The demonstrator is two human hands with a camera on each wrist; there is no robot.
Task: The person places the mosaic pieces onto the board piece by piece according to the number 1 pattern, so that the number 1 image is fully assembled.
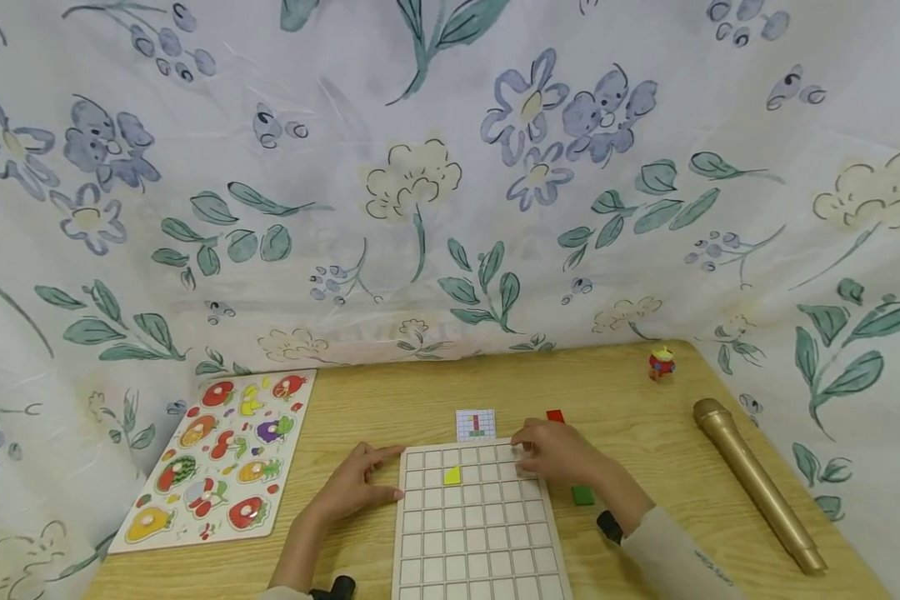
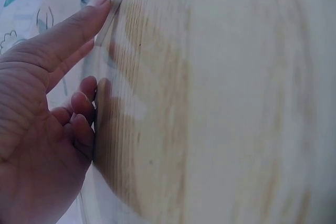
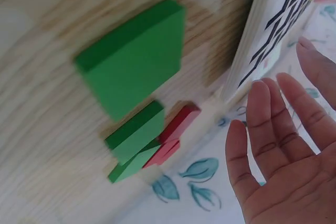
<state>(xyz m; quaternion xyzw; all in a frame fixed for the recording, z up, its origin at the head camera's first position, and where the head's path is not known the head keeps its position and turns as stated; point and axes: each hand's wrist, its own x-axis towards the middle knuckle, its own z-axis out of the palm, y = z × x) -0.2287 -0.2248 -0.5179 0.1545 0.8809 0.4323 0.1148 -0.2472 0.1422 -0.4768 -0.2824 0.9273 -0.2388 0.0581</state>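
A pale wooden grid board (image 1: pixel 453 521) lies on the table, with one yellow piece (image 1: pixel 452 475) in an upper square. My left hand (image 1: pixel 351 487) touches the board's left edge near its upper corner; in the left wrist view its extended digit meets the board's edge (image 2: pixel 118 6). At the upper right corner is my right hand (image 1: pixel 558 450), its fingers (image 3: pixel 286 124) fairly straight and nothing visible in its grasp. Beside the board's right side lie a green block (image 3: pixel 134 64), smaller green pieces and red pieces (image 3: pixel 180 121), partly hidden by the right arm in the head view.
Behind the board lies a small gridded pattern card (image 1: pixel 476 423). A fruit puzzle board (image 1: pixel 221 458) is on the left. Farther right are a gold microphone (image 1: pixel 757 483) and a small toy figure (image 1: pixel 662 363). A floral curtain (image 1: pixel 450 208) stands behind the table (image 1: pixel 390 392).
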